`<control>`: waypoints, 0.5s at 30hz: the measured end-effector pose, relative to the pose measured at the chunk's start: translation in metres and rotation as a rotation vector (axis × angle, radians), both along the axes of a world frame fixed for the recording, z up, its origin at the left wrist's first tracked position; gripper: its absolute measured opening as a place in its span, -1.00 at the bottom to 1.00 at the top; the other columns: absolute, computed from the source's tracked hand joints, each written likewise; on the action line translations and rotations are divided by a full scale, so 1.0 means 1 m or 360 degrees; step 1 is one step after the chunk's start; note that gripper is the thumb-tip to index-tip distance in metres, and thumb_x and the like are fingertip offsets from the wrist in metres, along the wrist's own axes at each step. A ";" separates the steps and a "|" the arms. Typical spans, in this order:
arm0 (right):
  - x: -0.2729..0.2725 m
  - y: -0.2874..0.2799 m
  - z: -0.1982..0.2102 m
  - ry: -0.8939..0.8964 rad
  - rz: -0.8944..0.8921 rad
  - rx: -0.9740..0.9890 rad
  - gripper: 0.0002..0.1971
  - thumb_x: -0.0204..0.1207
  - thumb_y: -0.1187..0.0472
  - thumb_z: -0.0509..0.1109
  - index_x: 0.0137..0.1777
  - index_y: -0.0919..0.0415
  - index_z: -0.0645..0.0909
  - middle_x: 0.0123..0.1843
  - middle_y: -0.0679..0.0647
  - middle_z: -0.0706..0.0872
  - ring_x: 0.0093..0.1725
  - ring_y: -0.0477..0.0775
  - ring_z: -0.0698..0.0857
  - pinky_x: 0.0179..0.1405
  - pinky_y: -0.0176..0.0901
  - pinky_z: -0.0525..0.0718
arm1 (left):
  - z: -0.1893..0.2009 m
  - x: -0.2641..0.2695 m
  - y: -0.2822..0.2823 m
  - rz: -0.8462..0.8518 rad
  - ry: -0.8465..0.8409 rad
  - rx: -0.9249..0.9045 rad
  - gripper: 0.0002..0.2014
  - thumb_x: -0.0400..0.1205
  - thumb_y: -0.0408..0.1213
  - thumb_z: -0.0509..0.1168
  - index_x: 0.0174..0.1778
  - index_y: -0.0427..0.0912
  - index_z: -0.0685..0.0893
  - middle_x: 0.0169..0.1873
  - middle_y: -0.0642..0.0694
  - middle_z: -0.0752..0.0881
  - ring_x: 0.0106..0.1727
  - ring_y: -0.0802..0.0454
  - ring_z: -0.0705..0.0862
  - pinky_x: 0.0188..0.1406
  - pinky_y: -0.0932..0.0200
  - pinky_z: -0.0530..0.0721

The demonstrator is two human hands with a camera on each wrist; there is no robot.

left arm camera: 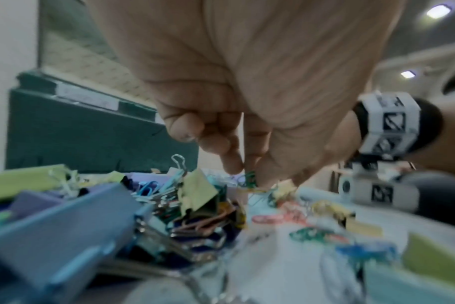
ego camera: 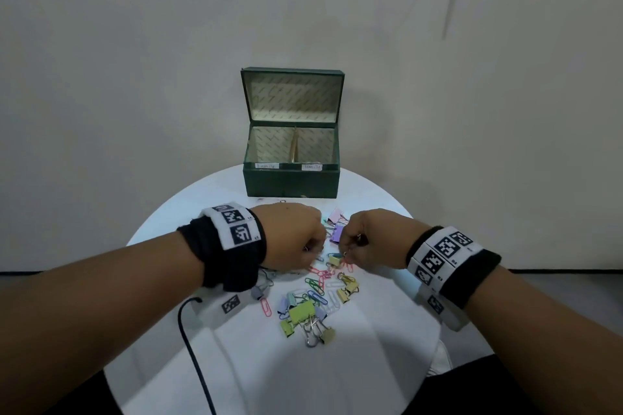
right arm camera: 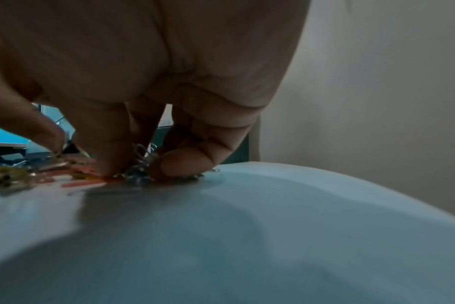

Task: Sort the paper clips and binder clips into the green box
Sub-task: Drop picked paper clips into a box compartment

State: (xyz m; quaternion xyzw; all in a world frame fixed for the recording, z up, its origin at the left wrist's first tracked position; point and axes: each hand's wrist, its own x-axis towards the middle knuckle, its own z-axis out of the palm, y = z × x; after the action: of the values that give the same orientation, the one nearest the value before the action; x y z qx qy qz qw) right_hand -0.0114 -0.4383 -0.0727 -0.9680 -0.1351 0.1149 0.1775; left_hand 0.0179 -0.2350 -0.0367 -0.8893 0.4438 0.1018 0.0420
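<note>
The green box [ego camera: 291, 184] stands open at the back of the round white table [ego camera: 371, 364], its two labelled compartments split by a divider. A heap of coloured paper clips and binder clips [ego camera: 317, 293] lies in front of it. Both hands are in the far part of the heap with fingers curled down. My left hand [ego camera: 318, 248] pinches a green paper clip [left arm camera: 249, 179] at the fingertips. My right hand [ego camera: 344, 251] holds silver wire clips [right arm camera: 143, 160] in its curled fingers, pressed to the table [right arm camera: 273, 226]. I cannot tell which kind these are.
A purple binder clip [ego camera: 337, 234] and a pink one [ego camera: 335, 215] lie between the hands. A large lime binder clip [ego camera: 301, 312] sits near me. A black cable [ego camera: 195, 364] crosses the table's left side. A wall rises close behind the box.
</note>
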 end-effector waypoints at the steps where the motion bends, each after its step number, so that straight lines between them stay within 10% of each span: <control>1: 0.000 -0.001 0.000 -0.0014 -0.0009 0.0029 -0.93 0.49 0.01 0.52 -0.09 -0.06 0.75 -0.11 -0.15 0.74 -0.11 -0.09 0.69 -0.05 -0.16 0.67 | 0.002 0.002 0.003 0.0092 0.0053 -0.0083 -0.89 0.60 -0.09 0.30 -0.16 0.03 0.71 -0.14 0.11 0.65 -0.12 0.07 0.64 -0.03 0.02 0.71; 6: 0.001 -0.004 0.001 -0.0123 -0.0002 0.0109 -0.87 0.55 0.01 0.48 -0.21 -0.08 0.62 -0.23 -0.17 0.71 -0.22 -0.14 0.63 -0.18 -0.21 0.60 | 0.013 0.016 0.023 0.0638 0.0667 -0.0596 -0.89 0.55 -0.21 0.51 -0.25 -0.09 0.74 -0.28 0.05 0.84 -0.22 0.11 0.79 -0.16 0.10 0.81; 10: -0.001 -0.005 0.005 -0.0177 -0.0006 0.0167 -0.92 0.59 0.08 0.47 -0.12 0.01 0.66 -0.23 -0.12 0.72 -0.26 -0.15 0.59 -0.26 -0.37 0.46 | 0.018 0.021 0.037 0.0970 0.1460 -0.1106 -0.86 0.63 -0.50 0.38 0.08 -0.29 0.66 -0.15 -0.27 0.82 -0.19 -0.11 0.80 -0.40 0.21 0.75; 15: -0.004 -0.007 0.008 -0.0076 -0.0084 0.0358 -0.91 0.67 0.17 0.37 -0.09 0.05 0.63 -0.30 -0.09 0.80 -0.40 -0.26 0.70 -0.17 -0.30 0.67 | 0.020 0.034 0.041 0.1059 0.1708 -0.1225 -0.83 0.69 -0.49 0.29 0.16 -0.39 0.71 -0.10 -0.29 0.80 -0.17 -0.07 0.81 -0.36 0.27 0.77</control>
State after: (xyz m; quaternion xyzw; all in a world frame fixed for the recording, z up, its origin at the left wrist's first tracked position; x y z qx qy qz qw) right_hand -0.0154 -0.4452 -0.0644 -0.9477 -0.1257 0.0712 0.2847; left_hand 0.0520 -0.1940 -0.0169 -0.7566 0.1145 0.3672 -0.5287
